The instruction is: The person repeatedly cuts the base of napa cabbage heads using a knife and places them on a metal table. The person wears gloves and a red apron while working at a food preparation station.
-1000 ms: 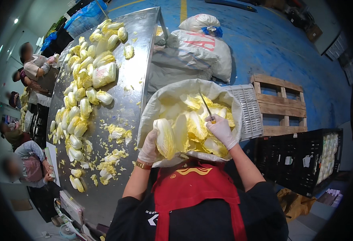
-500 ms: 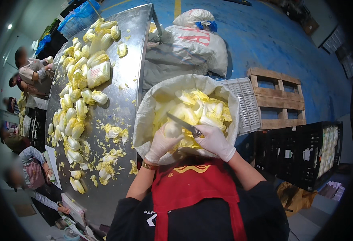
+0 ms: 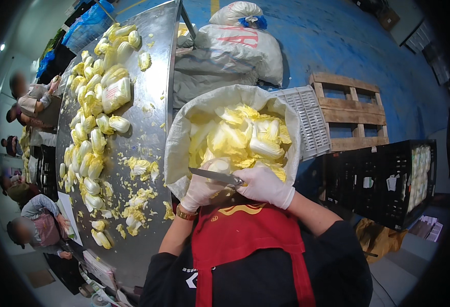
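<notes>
My gloved left hand is wrapped round a pale cabbage at the near edge of an open white woven sack. My gloved right hand grips a knife, with its blade lying crosswise over the cabbage's near end and my left hand. Inside the sack is a heap of yellow and white cabbage pieces. Part of the held cabbage is hidden behind the blade and my fingers.
At left, a steel table bears many cabbages and scraps; several co-workers stand beyond it. Stuffed sacks lie ahead. At right are a white slotted crate, a wooden pallet and black crates.
The knife has dropped from upright over the pieces to crosswise and low. Both hands have come together toward me; the held cabbage, earlier raised at the left, is now upended between them.
</notes>
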{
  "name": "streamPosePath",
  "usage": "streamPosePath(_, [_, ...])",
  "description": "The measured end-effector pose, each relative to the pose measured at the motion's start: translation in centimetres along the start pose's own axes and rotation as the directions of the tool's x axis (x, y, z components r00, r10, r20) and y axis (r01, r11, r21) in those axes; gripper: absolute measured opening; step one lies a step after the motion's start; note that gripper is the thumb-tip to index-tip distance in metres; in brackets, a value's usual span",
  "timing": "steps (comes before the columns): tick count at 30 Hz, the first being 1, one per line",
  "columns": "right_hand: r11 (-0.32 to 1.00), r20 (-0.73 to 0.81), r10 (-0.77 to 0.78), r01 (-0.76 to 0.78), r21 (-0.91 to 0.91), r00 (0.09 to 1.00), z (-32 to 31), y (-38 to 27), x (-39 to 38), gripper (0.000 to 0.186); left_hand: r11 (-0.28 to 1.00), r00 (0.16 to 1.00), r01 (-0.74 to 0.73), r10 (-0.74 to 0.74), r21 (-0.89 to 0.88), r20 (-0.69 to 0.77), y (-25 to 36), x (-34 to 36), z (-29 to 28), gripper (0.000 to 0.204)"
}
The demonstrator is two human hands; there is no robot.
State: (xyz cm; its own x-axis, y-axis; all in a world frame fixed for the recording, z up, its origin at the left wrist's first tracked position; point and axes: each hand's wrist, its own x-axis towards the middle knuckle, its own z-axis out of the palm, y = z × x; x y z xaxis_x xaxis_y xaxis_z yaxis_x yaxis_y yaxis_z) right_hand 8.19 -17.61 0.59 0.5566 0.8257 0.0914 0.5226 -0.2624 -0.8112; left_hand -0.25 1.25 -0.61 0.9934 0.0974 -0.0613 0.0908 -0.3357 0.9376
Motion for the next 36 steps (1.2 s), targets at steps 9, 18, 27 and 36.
streamPosePath(9, [0.987,0.016,0.091,-0.088,-0.138,0.996,1.1,0.3,-0.7,0.014,0.999,0.995,-0.004,0.008,-0.037,0.095,-1.3,-0.6,-0.3,0.045])
streamPosePath(18, [0.963,0.001,0.173,-0.169,-0.208,0.985,1.8,0.4,-1.2,0.023,0.99,0.984,0.133,-0.125,-0.052,0.128,-1.0,-1.2,-0.2,0.053])
streamPosePath(27, [0.937,0.032,0.301,-0.289,-0.194,0.953,1.5,4.1,-1.9,0.022,0.968,0.978,0.188,-0.201,0.169,0.061,-0.1,-2.6,-0.3,0.048])
streamPosePath(36, [0.903,0.013,0.257,-0.245,0.352,0.966,0.1,2.6,-0.9,0.033,0.948,0.981,0.189,-0.195,-0.255,0.003,-0.2,-1.3,-0.2,0.052])
